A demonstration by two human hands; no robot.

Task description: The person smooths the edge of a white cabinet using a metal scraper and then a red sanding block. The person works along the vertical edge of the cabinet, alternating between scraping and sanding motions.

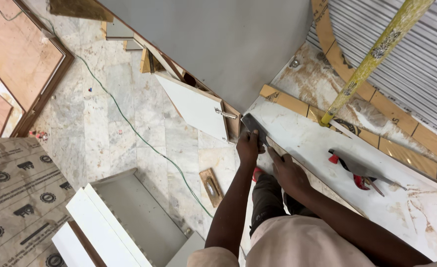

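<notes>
A flat grey metal blade lies along the near edge of a white board. My left hand grips the board's edge and the blade just below its far end. My right hand holds the blade's lower part, with the forefinger stretched out along it. Both arms reach in from the bottom of the view. The part of the blade under my hands is hidden.
Red-handled cutters lie on the board to the right. A yellow pole leans against a corrugated shutter. A white cabinet door, white panels, stacked plywood and a green cable are on the marble floor.
</notes>
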